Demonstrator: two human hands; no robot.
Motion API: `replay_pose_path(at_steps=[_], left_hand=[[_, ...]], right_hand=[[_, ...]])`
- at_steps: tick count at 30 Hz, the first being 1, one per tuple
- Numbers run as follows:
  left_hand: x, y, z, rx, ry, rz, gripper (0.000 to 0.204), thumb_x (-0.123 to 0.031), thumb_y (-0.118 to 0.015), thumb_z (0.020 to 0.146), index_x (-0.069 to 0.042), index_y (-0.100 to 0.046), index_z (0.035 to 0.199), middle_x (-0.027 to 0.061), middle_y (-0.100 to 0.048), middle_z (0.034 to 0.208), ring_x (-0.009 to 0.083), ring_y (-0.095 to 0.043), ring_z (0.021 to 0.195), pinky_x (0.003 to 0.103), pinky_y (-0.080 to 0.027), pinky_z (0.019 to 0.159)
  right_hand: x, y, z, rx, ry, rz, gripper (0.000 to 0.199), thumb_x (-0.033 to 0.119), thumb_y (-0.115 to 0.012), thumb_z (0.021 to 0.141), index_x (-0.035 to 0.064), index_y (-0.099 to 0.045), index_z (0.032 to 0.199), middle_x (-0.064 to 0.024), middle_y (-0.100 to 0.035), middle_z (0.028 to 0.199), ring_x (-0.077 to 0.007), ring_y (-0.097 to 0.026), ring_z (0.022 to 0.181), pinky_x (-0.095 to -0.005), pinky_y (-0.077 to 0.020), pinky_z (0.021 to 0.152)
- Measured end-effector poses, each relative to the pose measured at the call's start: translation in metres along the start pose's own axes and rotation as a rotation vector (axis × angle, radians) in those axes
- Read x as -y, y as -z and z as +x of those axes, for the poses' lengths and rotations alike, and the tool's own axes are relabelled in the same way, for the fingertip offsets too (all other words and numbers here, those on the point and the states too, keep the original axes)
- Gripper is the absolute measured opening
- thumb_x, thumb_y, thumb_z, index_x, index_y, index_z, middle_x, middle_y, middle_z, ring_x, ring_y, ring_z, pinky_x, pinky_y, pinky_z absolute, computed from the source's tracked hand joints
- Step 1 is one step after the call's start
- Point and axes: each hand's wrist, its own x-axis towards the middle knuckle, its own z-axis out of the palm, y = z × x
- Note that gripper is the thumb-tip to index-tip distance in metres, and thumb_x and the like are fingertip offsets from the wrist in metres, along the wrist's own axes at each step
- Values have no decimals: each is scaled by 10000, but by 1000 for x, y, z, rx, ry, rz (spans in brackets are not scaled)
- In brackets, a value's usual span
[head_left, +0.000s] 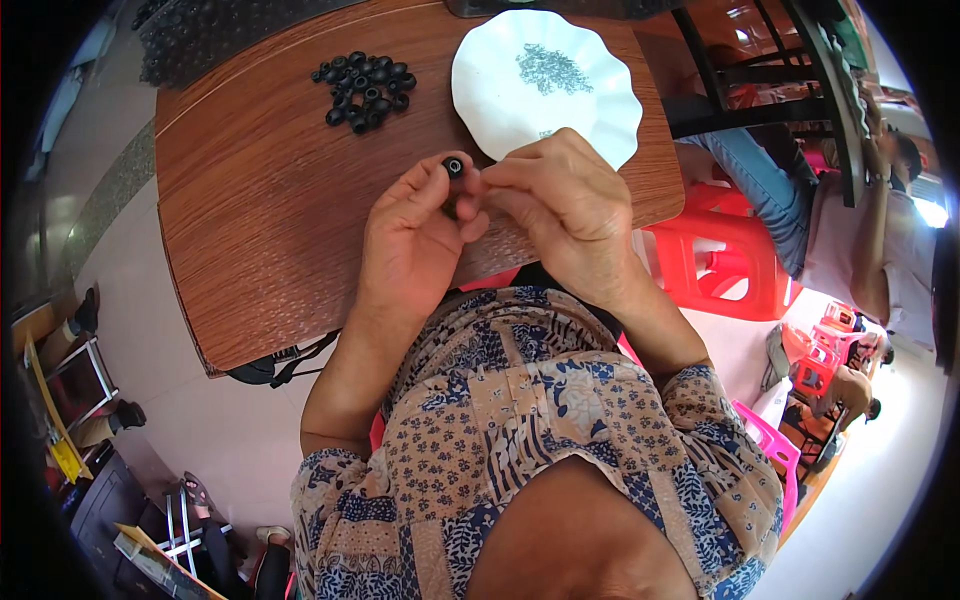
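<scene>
My left hand (408,235) pinches a small black ring-shaped part (453,167) upright between thumb and forefinger, just above the table's near edge. A pale ring shows around the hole in its middle. Close beside it, the thumb and forefinger of my right hand (572,205) are pressed together, their tips near the left fingers. Whatever they grip is too small or hidden to make out. Beyond my right hand lies a white wavy-edged plate (485,75) with a heap of tiny grey pieces (552,70). Several similar black parts (365,92) form a loose pile at the far left.
The wood-grain table (260,230) extends before me. Many more black parts (220,40) fill a dark area beyond its far left edge. Red plastic stools (715,255) stand at the right, near a seated person in jeans (755,175). Metal-framed seats (90,385) are at the left.
</scene>
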Motion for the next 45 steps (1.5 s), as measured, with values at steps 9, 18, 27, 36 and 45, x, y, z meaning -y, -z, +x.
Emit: replay_pose_path(at_steps=[9, 18, 27, 36, 45], left_hand=[[0, -13, -4, -69, -73, -7, 211, -172, -459, 958, -22, -571, 1056, 163, -607, 1083, 239, -562, 1029, 363, -419, 924], [1, -23, -6, -1, -122, 25, 206, -173, -446, 966, -24, -528, 1083, 179, -590, 1141, 234, -542, 1078, 337, -403, 947], [4, -23, -9, 39, -116, 24, 229, -184, -455, 969, -14, -510, 1112, 168, -567, 1187, 216, -524, 1113, 341, -392, 987], [8, -23, -8, 71, -121, 16, 239, -173, -484, 957, -8, -517, 1125, 173, -567, 1183, 228, -525, 1122, 358, -393, 1004], [9, -21, -11, -34, -132, 103, 216, -108, -587, 899, 11, -581, 1080, 90, -627, 994, 155, -564, 894, 280, -441, 837]], right_hand=[[7, -16, -11, -52, 14, -36, 241, -53, -698, 664, 22, -666, 891, -72, -620, 775, -219, -557, 690, -315, -451, 596], [12, -31, -14, 55, 11, -198, 310, -56, -670, 626, 16, -650, 928, -77, -584, 830, -250, -544, 740, -328, -467, 591], [15, -23, -12, 117, -9, -49, 331, -92, -633, 631, 2, -634, 948, -117, -565, 891, -304, -549, 838, -373, -481, 687], [15, -18, -14, 84, 10, -16, 288, -81, -656, 645, -2, -622, 920, -127, -562, 897, -305, -547, 830, -357, -472, 694], [22, 1, -9, -131, -375, 544, 202, -117, -652, 748, -26, -631, 927, -75, -609, 935, -123, -562, 835, -229, -456, 717]])
